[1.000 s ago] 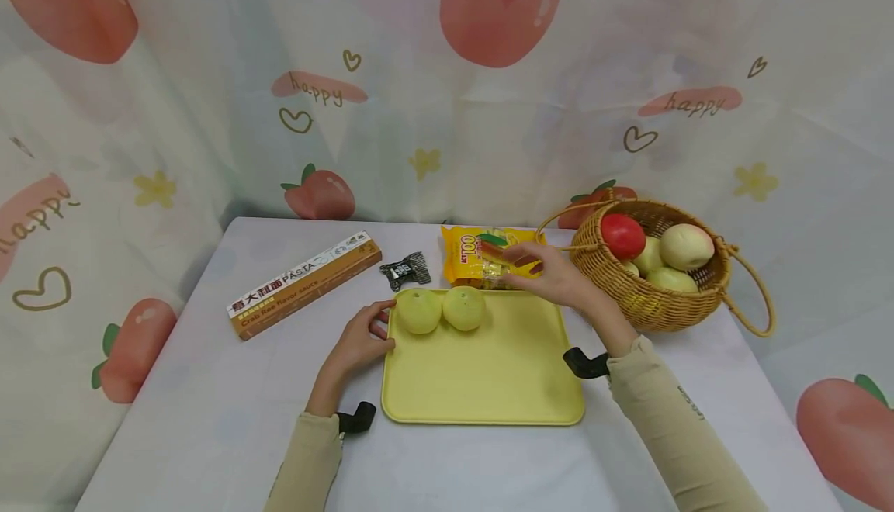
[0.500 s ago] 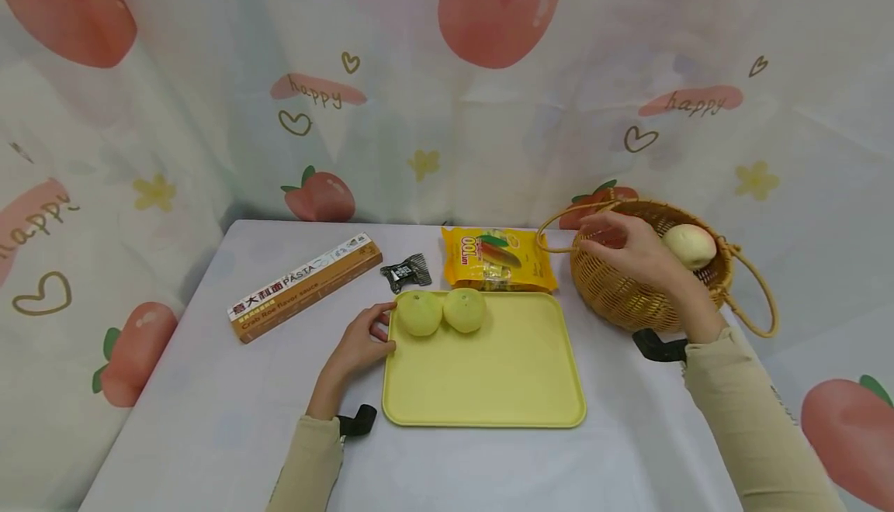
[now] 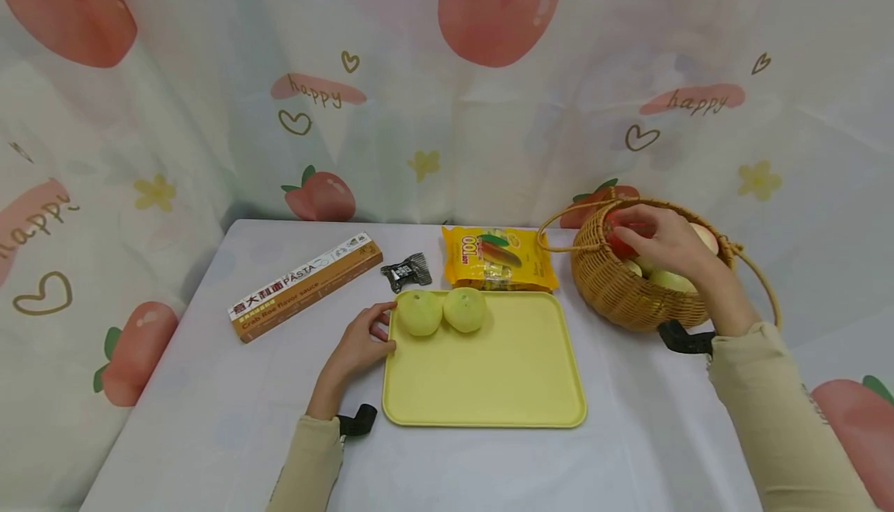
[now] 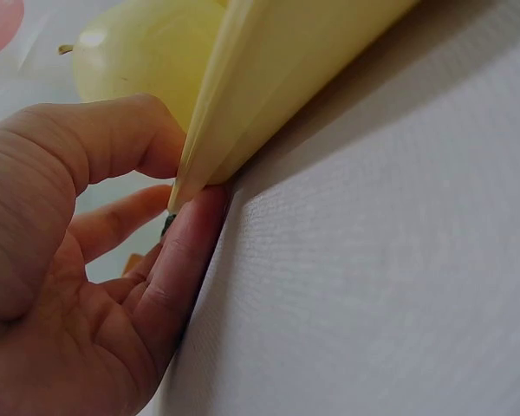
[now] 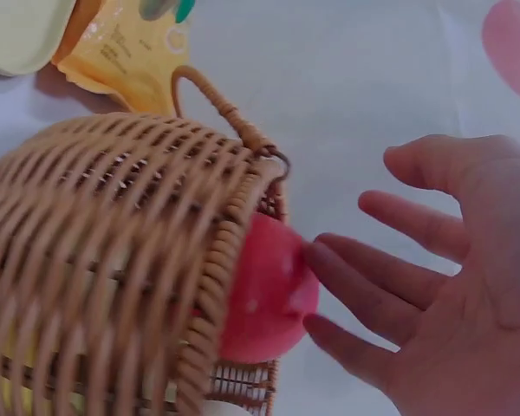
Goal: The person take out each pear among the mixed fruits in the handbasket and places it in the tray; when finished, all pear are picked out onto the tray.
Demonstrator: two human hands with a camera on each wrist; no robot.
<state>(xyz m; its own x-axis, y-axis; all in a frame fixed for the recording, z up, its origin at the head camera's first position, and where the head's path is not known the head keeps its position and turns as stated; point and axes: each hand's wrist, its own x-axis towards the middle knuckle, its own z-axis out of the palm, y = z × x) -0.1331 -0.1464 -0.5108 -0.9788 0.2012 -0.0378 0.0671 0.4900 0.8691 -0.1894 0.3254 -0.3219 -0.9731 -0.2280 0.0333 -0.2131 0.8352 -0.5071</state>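
Note:
At the left rim of the yellow tray [image 3: 489,380], my left hand [image 3: 359,337] pinches the edge. In the left wrist view the thumb lies on the rim and a finger [image 4: 186,251] sits under it. Two round yellow-green fruits [image 3: 420,313] [image 3: 464,310] stand side by side in the tray's far left corner. My right hand [image 3: 667,240] is over the wicker basket [image 3: 608,291], fingers spread and loosely bent. Its fingertips are right at a smooth red fruit [image 5: 269,295] by the basket's rim. From the head view the hand partly hides that fruit.
Behind the tray lies a yellow mango-print packet [image 3: 499,257], with a black wrapped sweet [image 3: 407,272] to its left. A long pasta box [image 3: 305,287] lies at the left. Pale fruits [image 3: 672,281] share the basket, whose handles [image 3: 757,283] stick out at both sides.
My right hand has gone from above the mango packet rightward to the basket and the red fruit. The left hand has stayed at the tray's rim.

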